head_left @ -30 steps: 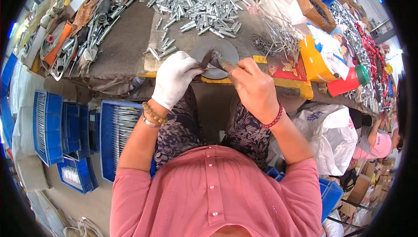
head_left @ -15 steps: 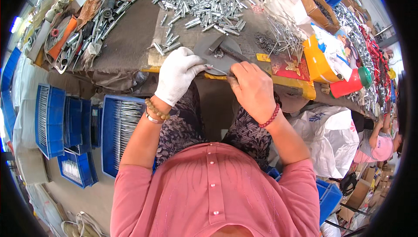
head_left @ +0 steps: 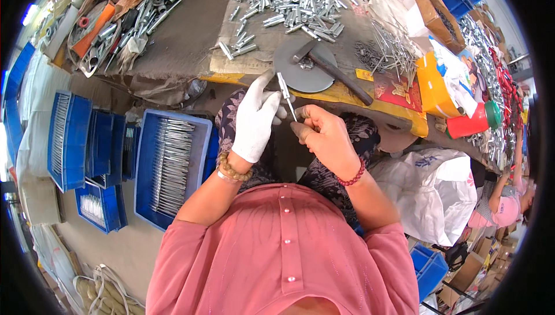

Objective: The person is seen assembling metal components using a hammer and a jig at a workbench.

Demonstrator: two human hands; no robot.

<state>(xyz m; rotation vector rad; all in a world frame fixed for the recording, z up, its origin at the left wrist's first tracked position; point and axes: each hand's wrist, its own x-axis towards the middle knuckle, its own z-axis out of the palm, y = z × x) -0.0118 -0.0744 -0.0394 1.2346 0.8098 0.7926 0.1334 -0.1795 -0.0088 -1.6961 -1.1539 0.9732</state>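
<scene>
In my right hand (head_left: 326,135), closed fingers pinch the thin lower end of a metal rod with a thicker silvery sleeve (head_left: 284,86) at its upper end. The piece tilts up toward the bench. Beside it is my left hand (head_left: 254,121) in a white knit glove, its fingers apart and stretched upward; whether a fingertip touches the rod I cannot tell. Just beyond the hands, a hammer (head_left: 335,71) lies across a round grey metal plate (head_left: 289,72) at the bench edge. A heap of similar silvery sleeves (head_left: 289,0) covers the bench behind.
Left of my legs stands a blue bin (head_left: 147,159) with stacked metal rods (head_left: 172,164); more blue bins (head_left: 68,147) are farther left. Thin rods (head_left: 396,49), a yellow container (head_left: 433,86) and a red jar (head_left: 468,121) stand right. A white sack (head_left: 428,193) hangs below.
Both hands have drawn back from the plate toward my body. The left fingers have opened off the piece, which now points upward in the right hand. The hammer and plate show more fully.
</scene>
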